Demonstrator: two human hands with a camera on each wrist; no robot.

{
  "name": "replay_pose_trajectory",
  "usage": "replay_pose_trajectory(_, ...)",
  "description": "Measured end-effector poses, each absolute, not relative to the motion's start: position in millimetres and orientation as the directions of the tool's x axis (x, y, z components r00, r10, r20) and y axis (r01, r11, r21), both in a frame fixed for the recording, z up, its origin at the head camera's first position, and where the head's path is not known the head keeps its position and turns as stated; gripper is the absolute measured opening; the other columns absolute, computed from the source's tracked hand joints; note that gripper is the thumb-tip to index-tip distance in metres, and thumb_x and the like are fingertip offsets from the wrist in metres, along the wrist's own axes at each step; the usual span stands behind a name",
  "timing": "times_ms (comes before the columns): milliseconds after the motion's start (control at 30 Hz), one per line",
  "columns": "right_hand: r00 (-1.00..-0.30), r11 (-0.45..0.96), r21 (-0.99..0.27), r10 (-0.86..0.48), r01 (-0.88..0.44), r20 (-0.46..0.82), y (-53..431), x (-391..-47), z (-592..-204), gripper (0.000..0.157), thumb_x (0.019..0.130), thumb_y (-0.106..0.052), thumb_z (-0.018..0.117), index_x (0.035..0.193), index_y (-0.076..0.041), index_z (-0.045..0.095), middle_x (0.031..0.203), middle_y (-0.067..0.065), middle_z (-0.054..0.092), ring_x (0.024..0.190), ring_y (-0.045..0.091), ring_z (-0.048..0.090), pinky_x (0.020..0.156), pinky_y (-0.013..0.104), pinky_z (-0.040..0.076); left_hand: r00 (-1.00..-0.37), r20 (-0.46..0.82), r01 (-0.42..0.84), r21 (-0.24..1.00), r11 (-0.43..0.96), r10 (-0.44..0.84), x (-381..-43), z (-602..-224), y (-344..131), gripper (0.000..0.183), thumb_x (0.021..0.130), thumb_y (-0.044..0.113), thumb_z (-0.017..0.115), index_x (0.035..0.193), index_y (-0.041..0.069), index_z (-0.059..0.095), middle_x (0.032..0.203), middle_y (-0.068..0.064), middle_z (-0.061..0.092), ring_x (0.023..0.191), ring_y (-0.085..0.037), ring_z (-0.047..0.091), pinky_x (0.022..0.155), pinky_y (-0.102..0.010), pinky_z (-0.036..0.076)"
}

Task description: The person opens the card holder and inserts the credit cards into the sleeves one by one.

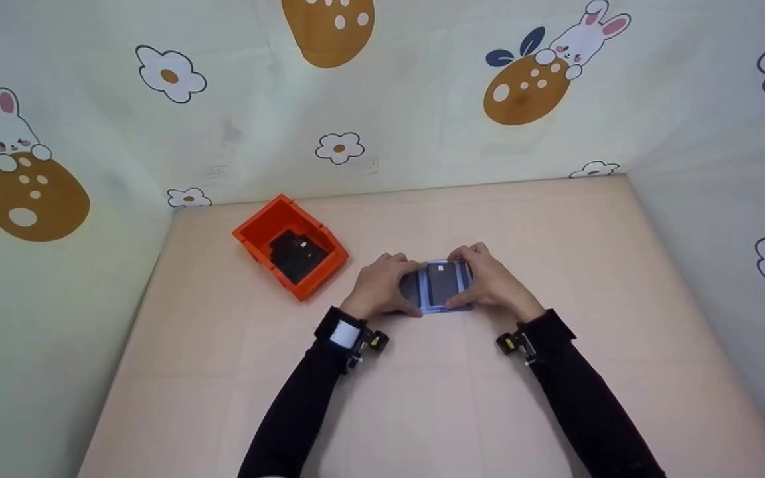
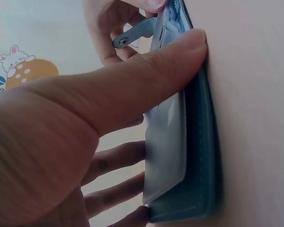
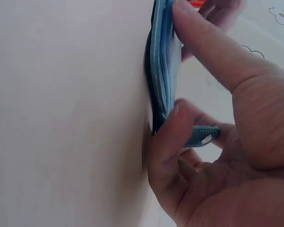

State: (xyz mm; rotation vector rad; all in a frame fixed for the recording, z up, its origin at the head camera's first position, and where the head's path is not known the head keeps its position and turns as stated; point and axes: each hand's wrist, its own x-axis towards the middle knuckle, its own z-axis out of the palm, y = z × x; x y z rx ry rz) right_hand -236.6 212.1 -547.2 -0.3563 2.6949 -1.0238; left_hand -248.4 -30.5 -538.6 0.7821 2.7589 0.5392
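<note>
A blue card holder (image 1: 426, 299) lies spread on the table between both hands, with clear sleeves and a snap strap (image 3: 201, 136). In one of its sleeves sits a dark card (image 1: 443, 282) with a small light square near the top. My left hand (image 1: 381, 285) grips the holder's left part, thumb on the near edge and fingers on the far edge. On the right part, my right hand (image 1: 491, 281) holds the near and far edges the same way. The strap sticks out beside the right fingers in both wrist views.
To the left of the hands an orange bin (image 1: 259, 229) stands askew on the table. Several black cards (image 1: 296, 255) lie in it. Behind the light table (image 1: 462, 392) hangs a patterned cloth (image 1: 409, 99), which also runs along both sides.
</note>
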Motion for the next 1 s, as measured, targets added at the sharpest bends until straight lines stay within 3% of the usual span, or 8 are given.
replay_pose_trajectory(300,-0.944,0.714,-0.689,-0.3,-0.127,-0.136,211.9,-239.0,-549.2,0.08,0.068,-0.034,0.098,0.131,-0.009,0.056,0.128,0.018,0.047,0.111,0.033,0.053,0.106,0.053,0.046,-0.841,-0.129,0.437,0.414,0.799,0.526,-248.1,-537.9,-29.5,0.081,0.07,0.042,0.096,0.143,0.029,0.063,0.135,-0.004,0.063,0.119,-0.023,0.054,0.098,-0.04,0.05)
replay_pose_trajectory(567,-0.97,0.664,-0.748,-0.178,0.006,-0.165,209.1,-242.0,-553.3,0.036,0.091,-0.033,0.078,0.114,-0.006,0.067,0.119,0.016,0.05,0.107,0.03,0.049,0.096,0.044,0.041,-0.846,-0.138,0.414,0.439,0.798,0.515,-246.3,-534.9,-27.9,0.078,0.07,0.035,0.098,0.14,0.025,0.065,0.142,-0.007,0.061,0.127,-0.027,0.054,0.104,-0.041,0.05)
replay_pose_trajectory(733,-0.979,0.613,-0.789,-0.126,0.05,-0.16,207.1,-243.8,-553.1,0.03,0.097,-0.026,0.071,0.107,0.002,0.072,0.121,0.022,0.058,0.115,0.034,0.053,0.104,0.047,0.041,-0.851,-0.125,0.411,0.447,0.794,0.51,-246.2,-534.8,-27.5,0.076,0.067,0.034,0.099,0.136,0.023,0.069,0.14,-0.007,0.062,0.127,-0.028,0.056,0.105,-0.042,0.05)
replay_pose_trajectory(833,-0.98,0.55,-0.831,-0.106,0.083,-0.168,206.8,-244.3,-552.6,0.029,0.097,-0.023,0.07,0.105,0.005,0.074,0.117,0.021,0.066,0.111,0.031,0.057,0.099,0.04,0.045,-0.853,-0.113,0.41,0.46,0.788,0.509,-246.3,-536.2,-27.4,0.074,0.066,0.034,0.1,0.134,0.022,0.072,0.136,-0.006,0.064,0.124,-0.026,0.056,0.104,-0.042,0.051)
replay_pose_trajectory(933,-0.98,0.502,-0.859,-0.103,0.095,-0.169,206.2,-243.9,-551.4,0.026,0.097,-0.021,0.069,0.102,0.004,0.076,0.108,0.018,0.07,0.1,0.026,0.058,0.084,0.031,0.046,-0.853,-0.105,0.413,0.465,0.783,0.512,-246.2,-537.4,-27.3,0.075,0.066,0.034,0.1,0.134,0.022,0.071,0.134,-0.006,0.064,0.121,-0.025,0.056,0.102,-0.042,0.051)
replay_pose_trajectory(1000,-0.983,0.505,-0.86,-0.107,0.076,-0.149,205.8,-243.4,-550.8,0.025,0.098,-0.02,0.069,0.102,0.003,0.077,0.107,0.016,0.07,0.099,0.025,0.058,0.084,0.03,0.045,-0.852,-0.104,0.412,0.472,0.78,0.513,-246.0,-537.2,-27.0,0.075,0.067,0.033,0.099,0.136,0.022,0.071,0.134,-0.006,0.064,0.121,-0.025,0.056,0.102,-0.041,0.051)
